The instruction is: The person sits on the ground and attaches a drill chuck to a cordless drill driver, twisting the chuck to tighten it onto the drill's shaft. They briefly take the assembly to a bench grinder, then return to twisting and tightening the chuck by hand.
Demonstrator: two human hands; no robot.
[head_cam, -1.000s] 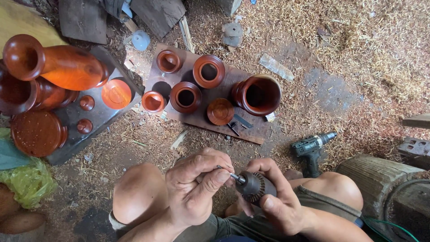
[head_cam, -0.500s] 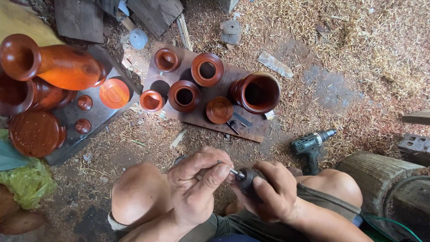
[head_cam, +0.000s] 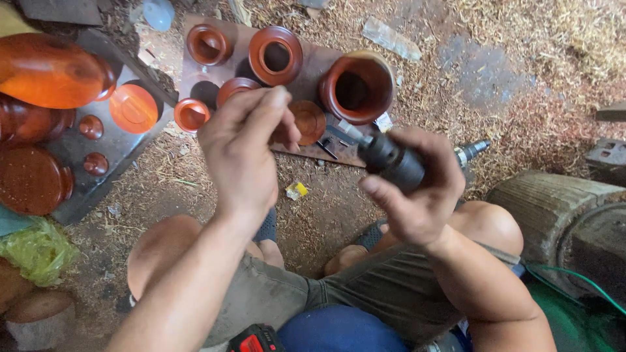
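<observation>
We hold a dark drill chuck (head_cam: 391,163) above our knees.

Our right hand (head_cam: 417,195) clenches its fingers around the chuck at centre; our left hand (head_cam: 244,153), at nine o'clock of it, pinches fingertips together, contents unclear. Turned wooden cups (head_cam: 276,56) lie at twelve o'clock.

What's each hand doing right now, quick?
Left hand: raised, fingertips pinched together; whether it holds anything cannot be told.
Right hand: closed around a dark metal drill chuck.
</observation>
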